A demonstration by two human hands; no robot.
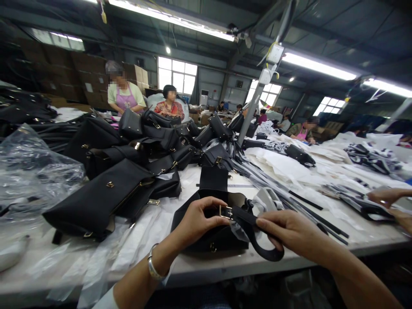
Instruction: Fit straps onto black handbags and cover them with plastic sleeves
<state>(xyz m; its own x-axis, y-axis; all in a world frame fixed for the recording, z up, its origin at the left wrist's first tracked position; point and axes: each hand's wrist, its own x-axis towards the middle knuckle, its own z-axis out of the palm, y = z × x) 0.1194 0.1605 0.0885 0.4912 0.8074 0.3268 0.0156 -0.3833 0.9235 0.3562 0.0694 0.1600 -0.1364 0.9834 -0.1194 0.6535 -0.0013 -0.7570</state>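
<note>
A metal buckle [226, 212] is pinched between the thumb and fingers of my left hand [204, 216]. From it a black strap [246, 216] runs to my right hand [283, 229], whose fingers are closed on it; the strap loops down below that hand. Under and behind both hands a black handbag [212, 238] lies on the table with its flap [213, 180] folded back and its mouth showing. White wrapping material [265, 199] sits just beyond the strap.
Black bags [103, 189] are heaped left and behind. Clear plastic [35, 159] lies far left. Long straps [299, 201] and white sheets [273, 165] cover the right side. A metal post [252, 111] rises mid-table. Another person's hands [388, 199] are at the right edge.
</note>
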